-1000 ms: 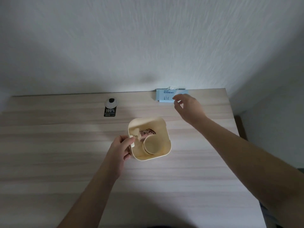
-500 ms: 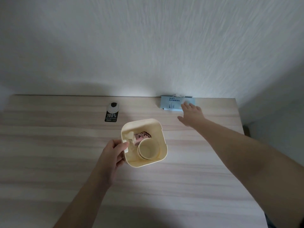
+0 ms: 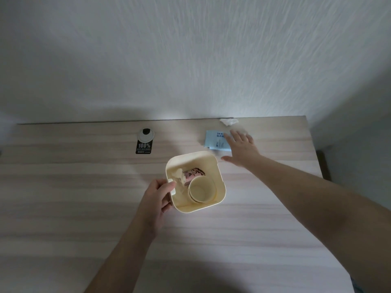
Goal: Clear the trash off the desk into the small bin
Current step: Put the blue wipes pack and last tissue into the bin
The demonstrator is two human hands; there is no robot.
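Fingers of right hand (image 3: 241, 149) spread flat on blue packet (image 3: 215, 141); left hand (image 3: 157, 197) grips bin (image 3: 220, 187).

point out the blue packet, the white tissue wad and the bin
blue packet (image 3: 214, 140): head view, bare left half.
white tissue wad (image 3: 228, 121): head view, its middle.
bin (image 3: 221, 176): head view, right wall.

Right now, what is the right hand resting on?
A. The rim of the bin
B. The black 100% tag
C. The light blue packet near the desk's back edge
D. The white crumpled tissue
C: the right hand lies flat with fingers spread on the light blue packet, while the left hand holds the bin.
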